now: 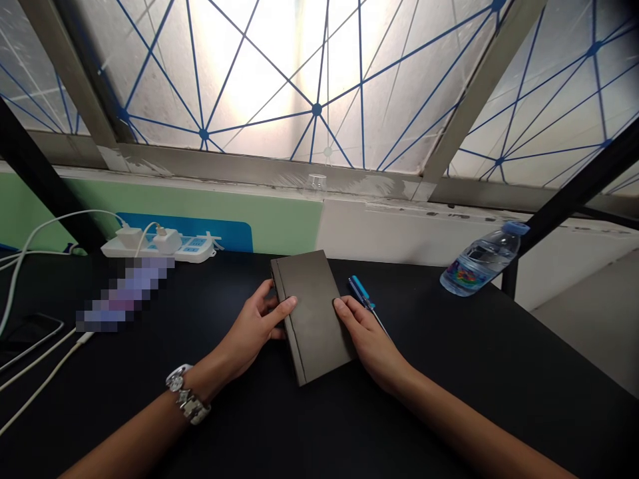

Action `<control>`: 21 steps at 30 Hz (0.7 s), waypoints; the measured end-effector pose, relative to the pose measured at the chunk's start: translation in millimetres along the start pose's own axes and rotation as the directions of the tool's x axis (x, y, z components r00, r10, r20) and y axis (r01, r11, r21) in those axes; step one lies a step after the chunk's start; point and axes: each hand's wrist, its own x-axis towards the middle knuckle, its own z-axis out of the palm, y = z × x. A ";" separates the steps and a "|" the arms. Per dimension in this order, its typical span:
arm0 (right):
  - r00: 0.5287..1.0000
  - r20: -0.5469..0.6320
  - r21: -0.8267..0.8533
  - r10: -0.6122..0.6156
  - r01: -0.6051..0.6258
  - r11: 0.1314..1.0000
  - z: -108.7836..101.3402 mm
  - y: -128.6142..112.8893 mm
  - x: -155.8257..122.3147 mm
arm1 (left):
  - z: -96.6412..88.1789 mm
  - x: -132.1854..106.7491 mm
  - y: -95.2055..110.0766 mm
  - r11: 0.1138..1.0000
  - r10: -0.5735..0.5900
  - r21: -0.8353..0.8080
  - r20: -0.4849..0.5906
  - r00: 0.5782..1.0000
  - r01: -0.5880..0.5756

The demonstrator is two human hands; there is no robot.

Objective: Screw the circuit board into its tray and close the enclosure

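Observation:
A closed grey-brown hardcover notebook (pixel 315 319) is tilted a little over the black table, held between both hands. My left hand (pixel 260 316) grips its left spine side, thumb on the cover and fingers curled behind the edge. On the right edge, my right hand (pixel 367 329) has its thumb on the cover, with the other fingers partly hidden. Just beyond the right hand lies a blue-capped pen (pixel 360 291), its lower part partly covered by that hand.
To the right, a water bottle (pixel 482 259) stands near the black frame post. A white power strip (pixel 194 248) with plugged-in chargers sits at the back left against the wall. White cables (pixel 42 392) and a blurred-out device (pixel 124 296) occupy the table's left side. Windows rise behind.

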 end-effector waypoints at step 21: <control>0.941 0.332 0.149 -0.066 0.017 0.989 -11.1 -17.7 -7.4 | -21.4 7.9 15.4 0.986 0.146 0.081 0.002 0.989 -0.146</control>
